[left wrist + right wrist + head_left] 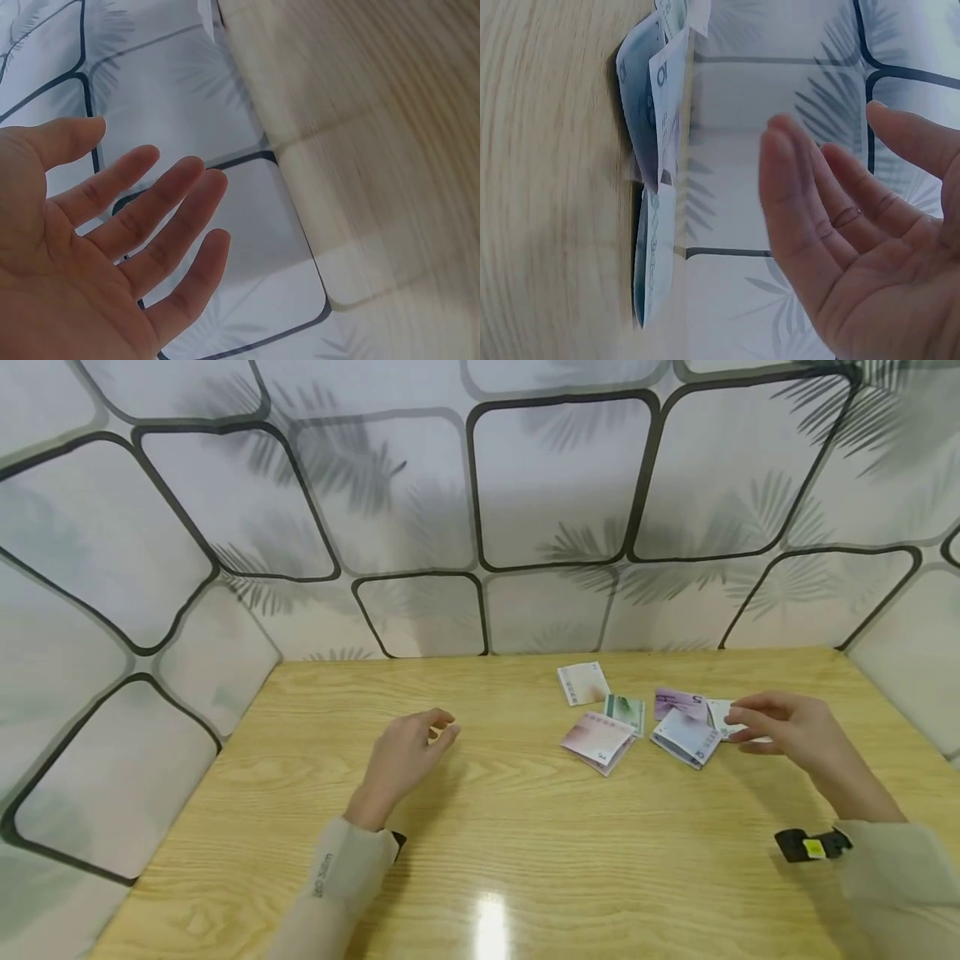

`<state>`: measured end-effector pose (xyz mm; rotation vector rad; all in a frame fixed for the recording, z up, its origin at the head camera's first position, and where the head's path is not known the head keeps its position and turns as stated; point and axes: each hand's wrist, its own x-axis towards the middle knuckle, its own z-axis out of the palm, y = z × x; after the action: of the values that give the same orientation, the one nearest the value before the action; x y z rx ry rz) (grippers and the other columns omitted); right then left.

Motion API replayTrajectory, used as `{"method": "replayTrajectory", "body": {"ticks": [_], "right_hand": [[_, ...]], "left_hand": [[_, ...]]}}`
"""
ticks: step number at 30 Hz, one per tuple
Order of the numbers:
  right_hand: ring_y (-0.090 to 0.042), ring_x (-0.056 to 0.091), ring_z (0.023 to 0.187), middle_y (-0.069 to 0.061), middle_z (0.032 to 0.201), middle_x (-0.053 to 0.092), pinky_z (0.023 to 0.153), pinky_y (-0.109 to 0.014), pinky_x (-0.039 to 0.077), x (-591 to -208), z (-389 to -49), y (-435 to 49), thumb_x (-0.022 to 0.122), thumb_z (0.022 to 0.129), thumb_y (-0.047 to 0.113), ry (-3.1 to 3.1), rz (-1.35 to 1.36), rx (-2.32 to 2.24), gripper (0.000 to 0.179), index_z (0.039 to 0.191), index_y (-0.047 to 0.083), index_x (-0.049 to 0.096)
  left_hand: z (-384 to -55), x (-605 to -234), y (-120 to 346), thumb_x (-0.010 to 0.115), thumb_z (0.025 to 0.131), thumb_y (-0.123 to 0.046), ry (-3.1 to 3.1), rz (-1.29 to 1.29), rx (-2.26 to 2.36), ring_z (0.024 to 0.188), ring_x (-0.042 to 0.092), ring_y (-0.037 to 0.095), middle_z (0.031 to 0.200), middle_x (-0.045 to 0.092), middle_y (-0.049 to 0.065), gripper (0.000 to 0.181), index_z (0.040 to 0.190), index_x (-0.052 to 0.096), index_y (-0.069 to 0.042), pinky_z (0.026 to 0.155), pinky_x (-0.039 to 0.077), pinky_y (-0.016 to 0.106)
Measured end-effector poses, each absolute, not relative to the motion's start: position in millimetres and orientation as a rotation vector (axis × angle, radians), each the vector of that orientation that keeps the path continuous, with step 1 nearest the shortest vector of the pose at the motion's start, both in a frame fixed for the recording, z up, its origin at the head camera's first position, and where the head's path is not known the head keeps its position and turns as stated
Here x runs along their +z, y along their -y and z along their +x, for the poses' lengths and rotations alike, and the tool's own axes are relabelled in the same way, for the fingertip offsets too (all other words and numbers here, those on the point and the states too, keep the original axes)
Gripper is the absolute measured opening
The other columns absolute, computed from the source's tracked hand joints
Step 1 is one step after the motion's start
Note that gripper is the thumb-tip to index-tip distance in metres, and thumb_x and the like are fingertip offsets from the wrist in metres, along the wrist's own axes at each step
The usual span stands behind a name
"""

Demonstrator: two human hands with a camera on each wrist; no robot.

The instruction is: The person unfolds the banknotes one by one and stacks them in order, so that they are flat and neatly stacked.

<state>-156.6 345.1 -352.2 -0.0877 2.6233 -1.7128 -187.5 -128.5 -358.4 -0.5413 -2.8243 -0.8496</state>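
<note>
Several folded banknotes lie in a loose group on the wooden table. A pink banknote (pixel 598 739) sits at the front left of the group, beside a green banknote (pixel 626 713) and a pale banknote (pixel 583 683). Farther right, a blue banknote (pixel 686 737) overlaps a purple banknote (pixel 680 703). My right hand (pixel 789 731), fingers loosely bent, hovers over another pale banknote (pixel 720 717) and partly hides it. It holds nothing in the right wrist view. Well left of the notes, my left hand (pixel 408 758) is above the table, relaxed; its palm is bare in the left wrist view.
The light wood table (pixel 480 827) ends at a white wall covering (pixel 562 485) with dark outlines and leaf prints, which also runs along the left and right sides. A dark wrist strap (pixel 813 846) is on the right wrist. Glare shows near the table's front.
</note>
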Motion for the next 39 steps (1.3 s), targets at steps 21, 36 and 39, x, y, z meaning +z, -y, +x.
{"method": "replayTrajectory", "body": {"ticks": [21, 36, 39], "right_hand": [[-0.014, 0.073, 0.085, 0.003, 0.101, 0.073, 0.074, -0.035, 0.062, -355, -173, -314, 0.058, 0.106, 0.026, -2.435, -0.028, -1.683, 0.054, 0.136, -0.017, 0.044], [-0.017, 0.073, 0.083, -0.003, 0.104, 0.070, 0.073, -0.038, 0.063, -362, -180, -293, 0.056, 0.106, 0.022, -2.392, -0.036, -1.646, 0.048, 0.132, -0.018, 0.047], [-0.018, 0.073, 0.083, -0.003, 0.102, 0.070, 0.072, -0.038, 0.063, -364, -181, -290, 0.057, 0.105, 0.020, -2.379, -0.034, -1.649, 0.046, 0.130, -0.017, 0.048]], "left_hand": [[-197, -366, 90, 0.058, 0.105, -0.020, 2.783, -0.645, -1.311, 0.095, 0.070, 0.034, 0.110, 0.071, 0.018, 0.032, 0.124, 0.067, 0.004, 0.081, 0.059, 0.044], [-206, -366, 66, 0.057, 0.106, -0.022, 2.803, -0.687, -1.355, 0.096, 0.071, 0.034, 0.113, 0.071, 0.021, 0.034, 0.125, 0.066, 0.004, 0.083, 0.060, 0.043], [-207, -364, 60, 0.058, 0.105, -0.022, 2.813, -0.701, -1.358, 0.097, 0.071, 0.036, 0.115, 0.070, 0.022, 0.034, 0.126, 0.065, 0.005, 0.084, 0.059, 0.044]]}}
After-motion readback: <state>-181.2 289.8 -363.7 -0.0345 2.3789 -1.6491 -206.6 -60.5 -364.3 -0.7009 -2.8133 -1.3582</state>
